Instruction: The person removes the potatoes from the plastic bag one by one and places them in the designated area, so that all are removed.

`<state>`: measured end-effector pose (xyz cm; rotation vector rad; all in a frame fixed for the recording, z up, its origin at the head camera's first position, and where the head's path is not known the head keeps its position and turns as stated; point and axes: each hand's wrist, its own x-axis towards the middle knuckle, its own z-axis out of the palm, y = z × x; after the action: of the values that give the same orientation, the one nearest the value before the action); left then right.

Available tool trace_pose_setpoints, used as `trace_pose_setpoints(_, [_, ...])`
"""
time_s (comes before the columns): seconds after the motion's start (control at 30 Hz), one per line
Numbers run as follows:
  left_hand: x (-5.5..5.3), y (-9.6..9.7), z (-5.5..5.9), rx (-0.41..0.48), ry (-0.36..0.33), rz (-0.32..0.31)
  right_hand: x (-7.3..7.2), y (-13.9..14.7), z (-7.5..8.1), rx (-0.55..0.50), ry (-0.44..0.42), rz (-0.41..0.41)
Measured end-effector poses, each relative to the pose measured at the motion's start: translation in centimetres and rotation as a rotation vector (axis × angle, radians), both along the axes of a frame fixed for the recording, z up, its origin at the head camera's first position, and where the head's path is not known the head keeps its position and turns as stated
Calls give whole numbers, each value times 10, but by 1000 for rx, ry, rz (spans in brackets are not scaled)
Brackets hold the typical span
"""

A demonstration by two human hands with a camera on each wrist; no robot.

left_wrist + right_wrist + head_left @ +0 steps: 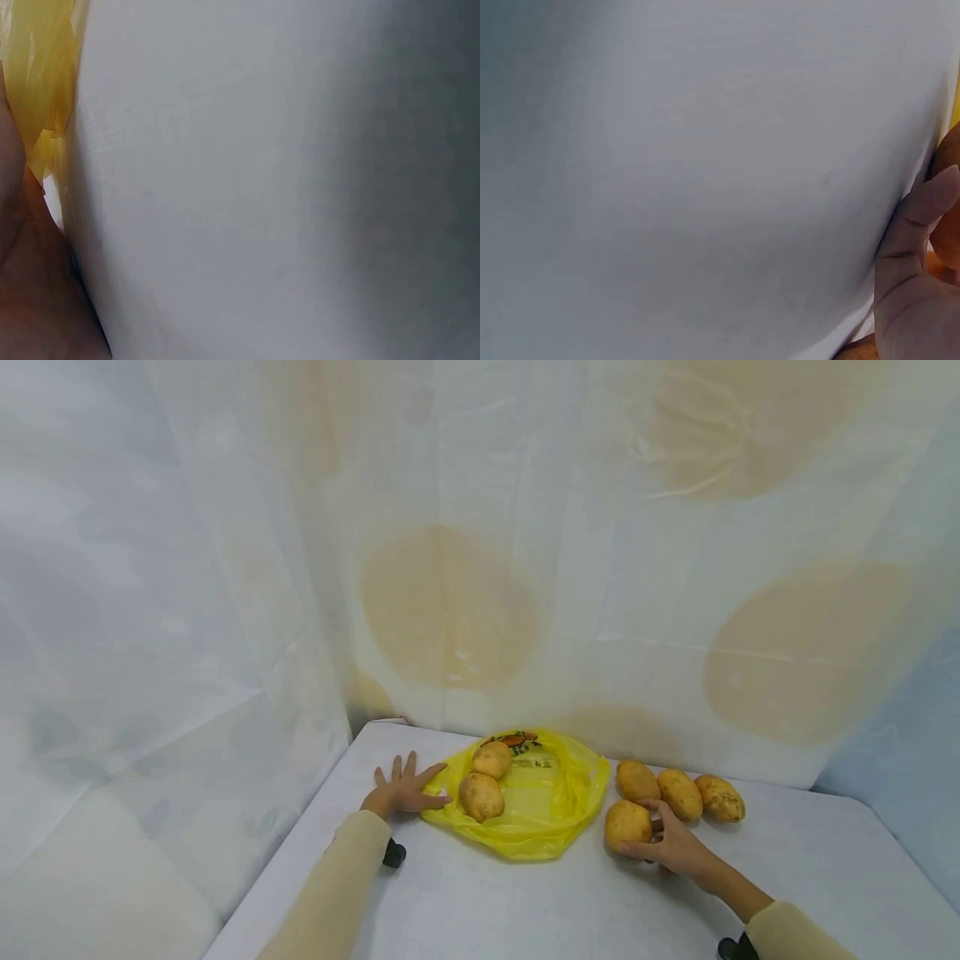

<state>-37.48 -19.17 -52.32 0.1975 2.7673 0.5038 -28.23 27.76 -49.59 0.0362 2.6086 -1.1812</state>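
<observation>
L hand, fingers spread, at edge of yellow bag w/ 2 potatoes; R hand, fingers pinching another potato, nr 3 more spuds.

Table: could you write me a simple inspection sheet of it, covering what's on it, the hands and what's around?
Surface: white table, bag and potatoes on it.
Job's things: yellow bag; two potatoes on or in it, cannot tell which; three potatoes to its right; one held potato.
Clutter: nothing seen.
Hands: left hand spread at the bag's left edge; right hand grips the held potato.
Cables: nothing seen.
Surroundings: pale, creased backdrop with tan patches.
</observation>
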Motion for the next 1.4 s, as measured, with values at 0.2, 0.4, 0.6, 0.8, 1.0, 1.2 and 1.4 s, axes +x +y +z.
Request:
trace_pose_setpoints(0.2, [-7, -1, -6, -6, -8, 4, 4, 3, 1, 5, 40, -7])
trace_pose_setpoints(0.4, [-15, -5, -18, 0, 10, 5, 6, 6, -2, 80, 112, -19])
trace_pose_setpoints(0.6, [-14, -4, -18, -1, 25, -4, 12, 11, 0, 123, 198, -17])
trace_pose_setpoints(0.8, [-16, -5, -25, -18, 17, 3, 17, 18, 1, 318, 603, 29])
trace_pose_setpoints(1.0, [-8, -2, -11, 16, 12, -3, 11, 35, 4, 589, 1044, 163])
trace_pose_setpoints(1.2, [-16, -5, -23, -4, 11, 1, 10, 47, 8, 683, 968, 140])
trace_pose_setpoints(1.4, [-19, -7, -27, -6, 26, -7, 5, 50, 9, 725, 922, 100])
